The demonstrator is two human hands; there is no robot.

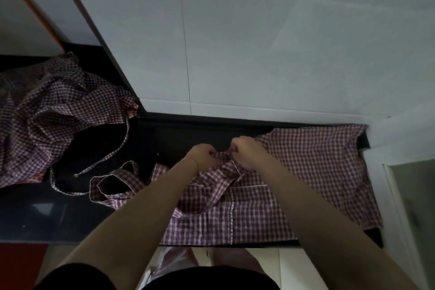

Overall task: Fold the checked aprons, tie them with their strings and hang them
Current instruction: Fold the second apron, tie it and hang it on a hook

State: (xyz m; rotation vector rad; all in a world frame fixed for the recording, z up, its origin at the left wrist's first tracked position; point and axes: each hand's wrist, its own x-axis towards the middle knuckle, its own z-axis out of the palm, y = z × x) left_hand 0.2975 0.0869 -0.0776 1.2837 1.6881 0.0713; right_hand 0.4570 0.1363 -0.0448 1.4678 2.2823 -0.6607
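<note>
— On the dark surface (70, 216), where's the apron (306, 172)?
— Spread flat; I've both my left hand (202, 152) and right hand (244, 150) with fingers curled, pinching its bunched edge. Soft, limp cloth: I'd grip hems or strings. Spare aprons (47, 110) lie left of it.

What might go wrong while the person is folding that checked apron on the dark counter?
1. Both the left hand and the right hand pinch only the top edge of the spread apron; a tug might bunch the flat part.
2. Its neck loop lies beside a loose string from the crumpled apron, so they may tangle.
3. The spread apron reaches the counter's front edge and could slide off.
</note>
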